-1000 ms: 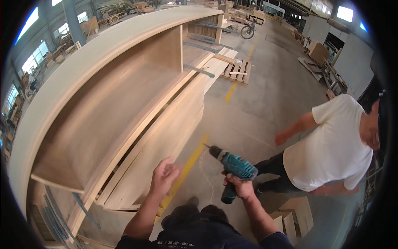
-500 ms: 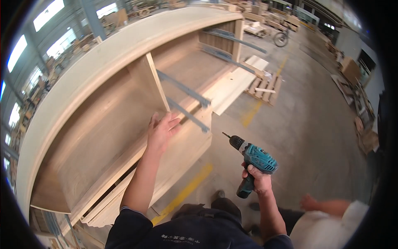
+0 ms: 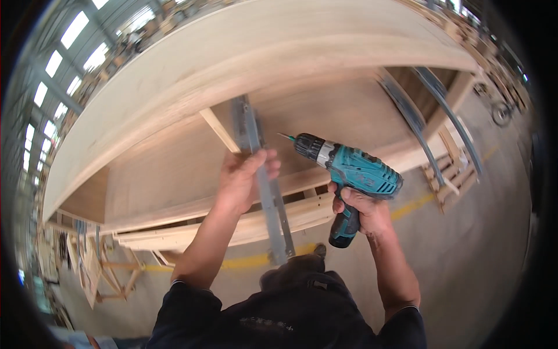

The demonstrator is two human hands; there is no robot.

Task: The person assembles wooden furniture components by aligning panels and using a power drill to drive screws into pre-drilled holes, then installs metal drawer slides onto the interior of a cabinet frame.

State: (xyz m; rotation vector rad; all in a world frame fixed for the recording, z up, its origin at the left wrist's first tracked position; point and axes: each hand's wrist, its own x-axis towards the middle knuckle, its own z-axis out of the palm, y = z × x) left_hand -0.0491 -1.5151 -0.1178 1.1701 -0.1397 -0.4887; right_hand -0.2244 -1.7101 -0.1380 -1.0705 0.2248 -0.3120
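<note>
Fingers of our left hand (image 3: 241,180) wrap the grey metal drawer slide (image 3: 263,180) against the pale plywood cabinet (image 3: 244,52) divider; right hand (image 3: 363,210) grips the teal cordless drill (image 3: 349,174), bit short of the rail. We judge no screw driven yet.

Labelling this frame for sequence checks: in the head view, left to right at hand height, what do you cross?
Left hand → long grey metal drawer rail gripped upright against the pale wooden cabinet → teal cordless drill → right hand on its grip → two grey metal rails mounted further right.
</note>
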